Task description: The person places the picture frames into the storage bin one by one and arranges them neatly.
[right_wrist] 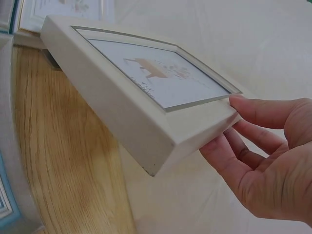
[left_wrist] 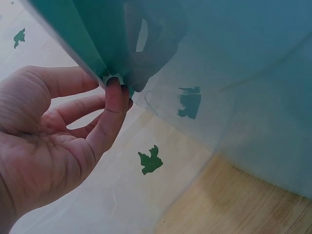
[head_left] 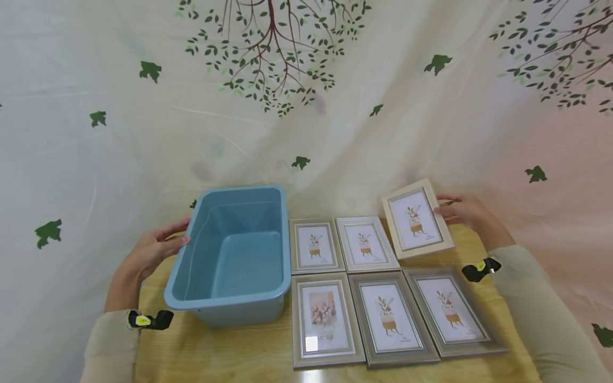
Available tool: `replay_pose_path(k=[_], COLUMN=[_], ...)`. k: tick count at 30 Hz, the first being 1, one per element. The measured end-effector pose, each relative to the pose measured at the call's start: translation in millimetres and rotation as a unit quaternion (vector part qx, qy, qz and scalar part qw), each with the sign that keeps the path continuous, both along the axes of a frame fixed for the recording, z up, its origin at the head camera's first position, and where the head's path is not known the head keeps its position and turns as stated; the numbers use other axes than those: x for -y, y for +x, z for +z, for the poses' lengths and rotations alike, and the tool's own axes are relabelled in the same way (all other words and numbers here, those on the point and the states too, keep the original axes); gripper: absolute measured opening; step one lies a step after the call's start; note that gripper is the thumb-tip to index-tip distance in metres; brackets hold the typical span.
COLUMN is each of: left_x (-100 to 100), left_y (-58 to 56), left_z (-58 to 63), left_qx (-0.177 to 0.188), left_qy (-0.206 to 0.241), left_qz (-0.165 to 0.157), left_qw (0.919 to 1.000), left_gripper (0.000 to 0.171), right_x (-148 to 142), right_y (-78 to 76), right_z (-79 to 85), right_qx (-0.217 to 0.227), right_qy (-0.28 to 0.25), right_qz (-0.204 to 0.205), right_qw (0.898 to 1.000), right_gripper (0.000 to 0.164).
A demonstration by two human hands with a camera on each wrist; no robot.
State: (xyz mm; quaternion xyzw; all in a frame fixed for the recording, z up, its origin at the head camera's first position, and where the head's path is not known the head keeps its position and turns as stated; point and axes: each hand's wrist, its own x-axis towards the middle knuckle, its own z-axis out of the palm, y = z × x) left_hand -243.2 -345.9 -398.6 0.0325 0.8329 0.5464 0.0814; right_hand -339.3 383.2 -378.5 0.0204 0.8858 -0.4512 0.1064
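Note:
My left hand (head_left: 152,247) pinches the left rim of a blue plastic basin (head_left: 179,279) standing on the wooden table. In the left wrist view the thumb and fingers (left_wrist: 111,109) close on the basin's edge (left_wrist: 83,39). With my right hand (head_left: 462,210) I grip the right side of a cream picture frame (head_left: 397,221), thumb on its front and fingers behind. The right wrist view has this frame (right_wrist: 109,107) tilted, at least partly raised off the table. Its picture is a plant in a legged pot. Any contact at its far end is hidden.
Several picture frames lie face up in two rows right of the basin: a beige one (head_left: 293,247), a silver one (head_left: 390,255), a champagne one (head_left: 297,319) and brownish ones (head_left: 361,319). A printed cloth (head_left: 230,143) hangs behind the wooden table (head_left: 215,356).

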Motion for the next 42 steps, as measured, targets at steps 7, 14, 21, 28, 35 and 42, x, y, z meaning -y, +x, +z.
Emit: replay_pose_path(k=[7,14,21,28,35,42], left_x=[1.1,-1.1,0.0,2.9,3.7,2.2], left_y=[-0.2,-0.7,-1.0,0.9,-0.3,-0.1], left_z=[-3.0,-3.1,-1.2,-0.9,-3.0,-8.5], left_qx=[-0.003,-0.007,-0.012,-0.015,-0.017,-0.019], left_qy=[0.001,0.002,0.001,-0.01,-0.003,0.013], left_qz=[-0.002,0.001,0.0,0.002,0.004,-0.001], left_qw=[1.0,1.0,0.9999,0.9998,0.9998,0.9997], left_gripper=[0.075,0.074,0.074,0.074,0.073,0.071], right_x=[10.8,33.6,62.7,93.1,119.0,144.1], right_y=[7.8,11.8,13.9,15.8,22.4,29.5], right_z=[-0.6,8.4,20.8,27.7,34.1,38.0], right_qx=[-0.003,-0.033,-0.062,-0.07,-0.078,-0.07], right_qy=[-0.06,-0.114,-0.129,-0.187,-0.214,-0.237], right_qz=[-0.024,0.002,-0.004,-0.006,0.001,0.002], right_qw=[0.998,0.993,0.99,0.98,0.974,0.969], right_gripper=[0.072,0.071,0.066,0.064,0.065,0.064])
